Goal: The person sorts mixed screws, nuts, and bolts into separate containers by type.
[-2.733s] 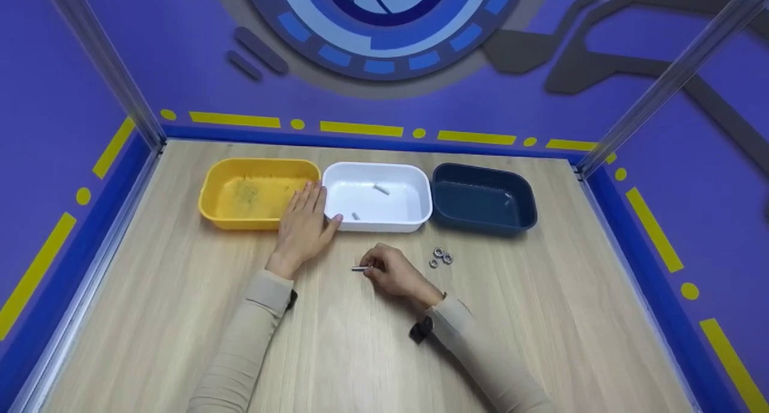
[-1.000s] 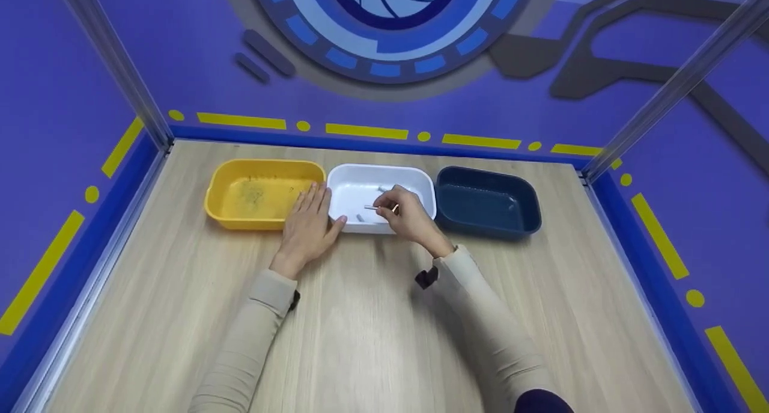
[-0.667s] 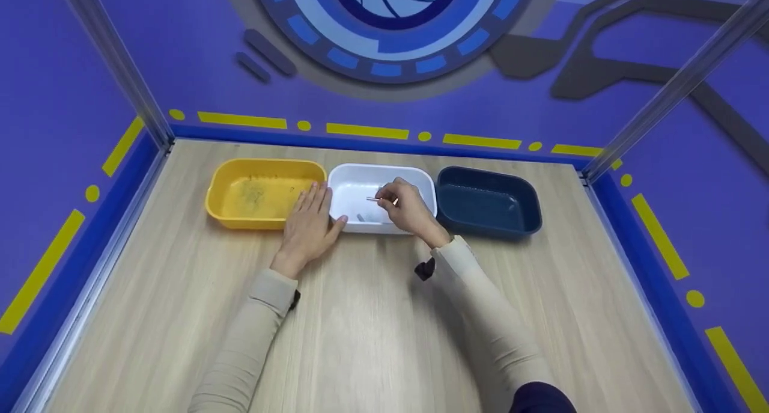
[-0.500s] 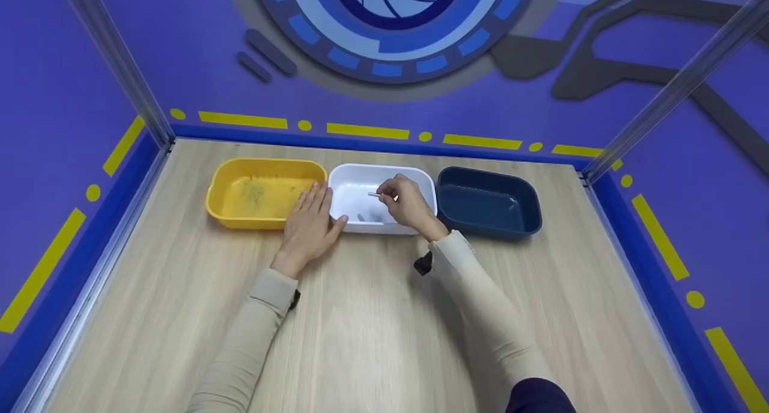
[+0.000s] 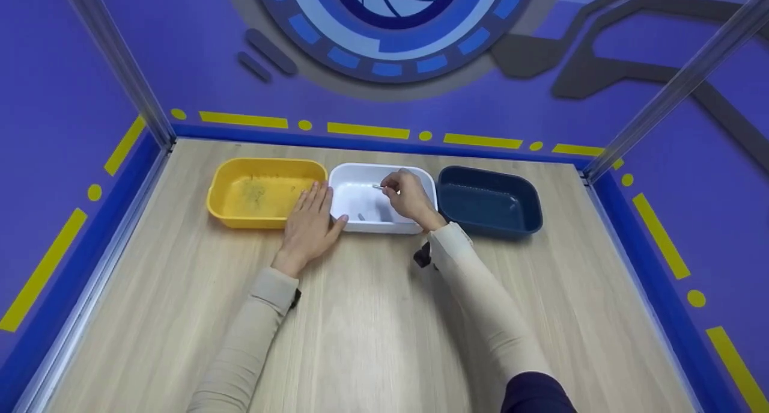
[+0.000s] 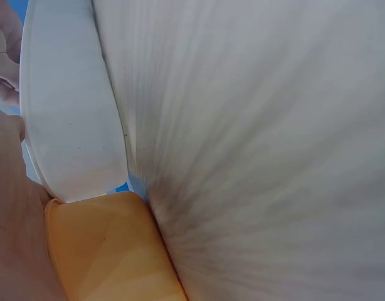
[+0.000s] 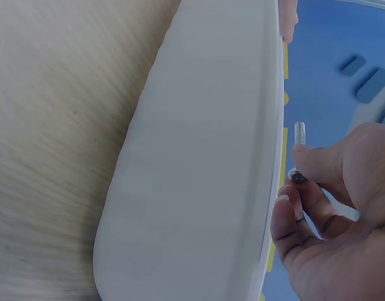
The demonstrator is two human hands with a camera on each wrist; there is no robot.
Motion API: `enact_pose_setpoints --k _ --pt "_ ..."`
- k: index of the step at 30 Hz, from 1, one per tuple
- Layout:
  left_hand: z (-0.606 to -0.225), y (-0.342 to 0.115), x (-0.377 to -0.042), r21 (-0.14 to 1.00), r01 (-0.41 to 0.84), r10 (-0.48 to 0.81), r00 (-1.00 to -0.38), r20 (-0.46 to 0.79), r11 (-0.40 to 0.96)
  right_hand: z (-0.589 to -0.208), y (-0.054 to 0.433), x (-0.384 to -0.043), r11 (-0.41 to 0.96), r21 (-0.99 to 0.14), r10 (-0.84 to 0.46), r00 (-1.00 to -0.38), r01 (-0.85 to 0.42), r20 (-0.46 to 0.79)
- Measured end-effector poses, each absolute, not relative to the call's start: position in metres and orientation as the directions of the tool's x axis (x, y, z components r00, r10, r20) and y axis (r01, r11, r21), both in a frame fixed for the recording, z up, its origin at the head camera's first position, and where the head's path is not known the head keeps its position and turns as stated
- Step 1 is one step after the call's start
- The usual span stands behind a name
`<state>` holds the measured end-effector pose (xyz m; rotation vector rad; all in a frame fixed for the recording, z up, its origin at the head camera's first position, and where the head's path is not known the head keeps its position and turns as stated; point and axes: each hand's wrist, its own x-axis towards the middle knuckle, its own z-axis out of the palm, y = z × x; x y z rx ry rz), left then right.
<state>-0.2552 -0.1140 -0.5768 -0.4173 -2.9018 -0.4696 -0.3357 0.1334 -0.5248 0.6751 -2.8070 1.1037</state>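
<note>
My right hand [image 5: 411,196] reaches over the white bin [image 5: 384,228], thumb and fingers pinching a silver bolt. In the right wrist view the bolt's threaded shank [image 7: 300,133] points up past the thumb, and its dark head [image 7: 297,176] shows below. Another small metal bolt [image 5: 361,216] lies on the white bin's floor near the front wall. My left hand [image 5: 307,220] rests with straight fingers across the adjoining rims of the yellow bin [image 5: 252,222] and the white one. Its thumb is at the white bin's front rim.
A dark blue bin [image 5: 489,228] stands right of the white one, completing a row along the back of the wooden table [image 5: 360,317]. Dark specks mark the yellow bin's floor. Blue-purple panels [image 5: 180,58] with metal corner posts [image 5: 673,79] enclose the table.
My right hand has lifted the bolt from the table into the white bin's space and moved it toward the back. The nuts seen earlier are now behind the right sleeve. My left hand stays put.
</note>
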Motion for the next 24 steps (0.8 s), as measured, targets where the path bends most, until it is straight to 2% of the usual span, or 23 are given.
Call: enact_pose_setpoints --k 15,24 --pt "-0.576 -0.113 -0.256 0.273 0.308 0.253 -0.942 0.219 0.911 -0.525 0.136 -0.337 0.661 -0.619 -0.384 -0.900 -0.424 0.206" --pt "-0.575 -0.114 -0.255 0.269 0.313 0.263 -0.942 0.209 0.911 -0.519 0.144 -0.329 0.625 -0.652 -0.374 -0.898 -0.429 0.233"
